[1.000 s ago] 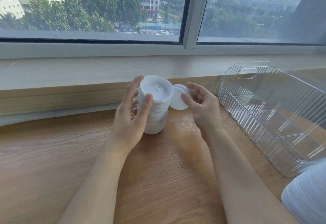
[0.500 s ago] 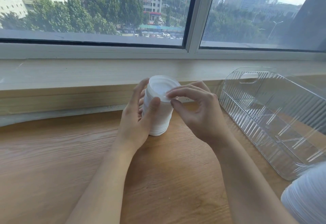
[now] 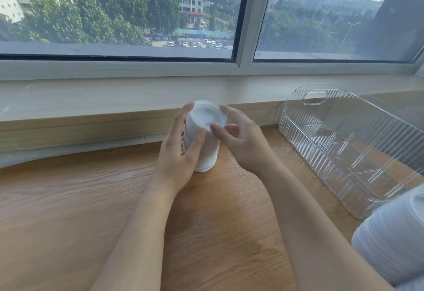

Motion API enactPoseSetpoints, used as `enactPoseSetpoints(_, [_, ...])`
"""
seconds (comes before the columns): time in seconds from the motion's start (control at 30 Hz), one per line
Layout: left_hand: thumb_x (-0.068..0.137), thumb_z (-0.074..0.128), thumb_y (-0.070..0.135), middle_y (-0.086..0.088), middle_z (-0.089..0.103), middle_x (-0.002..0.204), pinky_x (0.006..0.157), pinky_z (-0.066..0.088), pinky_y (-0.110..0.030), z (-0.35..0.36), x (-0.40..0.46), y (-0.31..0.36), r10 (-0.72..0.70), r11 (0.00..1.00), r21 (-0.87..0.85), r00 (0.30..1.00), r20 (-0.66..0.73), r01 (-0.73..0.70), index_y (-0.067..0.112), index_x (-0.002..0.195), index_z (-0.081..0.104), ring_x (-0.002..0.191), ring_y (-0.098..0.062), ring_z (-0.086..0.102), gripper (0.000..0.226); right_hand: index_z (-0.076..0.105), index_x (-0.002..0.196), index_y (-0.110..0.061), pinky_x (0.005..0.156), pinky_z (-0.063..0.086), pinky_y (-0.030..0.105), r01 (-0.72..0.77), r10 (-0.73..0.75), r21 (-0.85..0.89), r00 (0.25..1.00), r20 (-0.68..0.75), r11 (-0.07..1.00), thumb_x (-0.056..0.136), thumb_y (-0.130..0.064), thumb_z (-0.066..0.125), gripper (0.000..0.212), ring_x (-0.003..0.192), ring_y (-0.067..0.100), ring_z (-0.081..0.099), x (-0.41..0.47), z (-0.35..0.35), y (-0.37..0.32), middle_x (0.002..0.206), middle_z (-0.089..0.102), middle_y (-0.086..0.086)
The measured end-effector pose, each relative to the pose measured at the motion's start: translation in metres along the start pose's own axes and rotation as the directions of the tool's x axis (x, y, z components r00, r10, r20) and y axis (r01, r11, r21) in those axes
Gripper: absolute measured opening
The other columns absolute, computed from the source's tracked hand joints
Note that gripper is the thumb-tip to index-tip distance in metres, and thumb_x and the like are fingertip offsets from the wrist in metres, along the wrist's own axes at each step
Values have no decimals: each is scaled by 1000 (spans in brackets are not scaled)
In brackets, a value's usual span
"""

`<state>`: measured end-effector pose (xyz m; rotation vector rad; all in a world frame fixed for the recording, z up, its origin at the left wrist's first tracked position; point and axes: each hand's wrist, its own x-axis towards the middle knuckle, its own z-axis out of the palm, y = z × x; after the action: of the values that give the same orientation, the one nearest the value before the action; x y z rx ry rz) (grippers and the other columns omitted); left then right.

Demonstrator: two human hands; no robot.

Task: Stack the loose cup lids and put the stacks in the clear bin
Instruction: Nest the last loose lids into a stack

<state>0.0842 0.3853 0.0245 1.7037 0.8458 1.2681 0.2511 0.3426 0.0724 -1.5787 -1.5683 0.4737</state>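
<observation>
Near right corner: second stack of white ribbed plastic cup lids (image 3: 390, 240), lying partly out of frame, blurred, its far end just beside the near end of the bin. Wooden light-brown grained tabletop (image 3: 68, 210) carries everything. Two bare forearms reach from the near edge toward the middle.

Middle: tall stack of white round plastic cup lids (image 3: 203, 134), standing on the tabletop, tilted a bit with its top leaning far-right. Left hand (image 3: 179, 153) wraps the stack's left side, grip grasping it: thumb on the near face, fingers curled round the far-left side, one fingertip up by the top rim. Right hand (image 3: 243, 139) sits at the stack's upper right, grip pinching the rim of the top lid: thumb tip on the near edge, forefinger tip on the far-right edge, other fingers loosely curled away from the stack.

Right: clear ribbed plastic bin with a cut-out handle and inner dividers (image 3: 344, 144), standing on the tabletop, well apart from the held stack. No lids visible inside it.

Far: pale wooden window sill (image 3: 103, 100) running left to right, then window with a grey-white frame (image 3: 250, 38), trees, buildings and parked cars outside.
</observation>
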Motion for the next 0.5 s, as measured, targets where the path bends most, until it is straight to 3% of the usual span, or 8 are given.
enactPoseSetpoints(0.07, [95, 56, 57, 53, 47, 133, 98, 45, -12, 0, -2, 0, -11, 1000, -15, 1000, -7, 11, 56, 150, 37, 128, 17, 49, 58, 42, 158, -28, 102, 50, 25, -25, 25, 14, 999, 32, 1000, 98, -51, 67, 70, 121, 3, 62, 0, 2, -1, 156, 47, -17])
enactPoseSetpoints(0.13, [96, 58, 52, 55, 53, 121, 87, 45, -5, 0, -4, 0, -21, 999, -42, 1000, -20, 20, 52, 150, 38, 116, 22, 55, 57, 41, 159, -30, 105, 51, 31, -45, 44, 22, 998, 47, 999, 97, -51, 68, 70, 123, 3, 60, 0, 4, -4, 154, 50, -17])
enactPoseSetpoints(0.23, [96, 59, 49, 50, 57, 121, 84, 48, -7, 0, -8, 3, -29, 997, -76, 999, -38, 26, 50, 148, 40, 116, 18, 59, 56, 42, 157, -32, 106, 54, 41, -59, 57, 43, 997, 44, 997, 96, -52, 69, 69, 124, 3, 60, -2, 1, -9, 152, 51, -17])
enactPoseSetpoints(0.37, [97, 61, 49, 35, 60, 134, 87, 52, -13, 6, -28, 12, -51, 990, -130, 998, -22, 48, 55, 148, 41, 126, 0, 61, 55, 44, 156, -33, 104, 55, 42, -103, 101, 41, 994, 48, 994, 94, -53, 71, 71, 122, 4, 62, -23, -14, -16, 149, 55, -15])
enactPoseSetpoints(0.5, [96, 70, 51, 35, 60, 134, 87, 53, -15, 19, -63, 31, -39, 989, -137, 997, 71, 48, 57, 149, 38, 126, 1, 61, 62, 45, 155, -31, 101, 57, 41, -152, 151, 49, 988, 24, 987, 95, -48, 73, 69, 120, 5, 62, -68, -37, -25, 149, 53, -15])
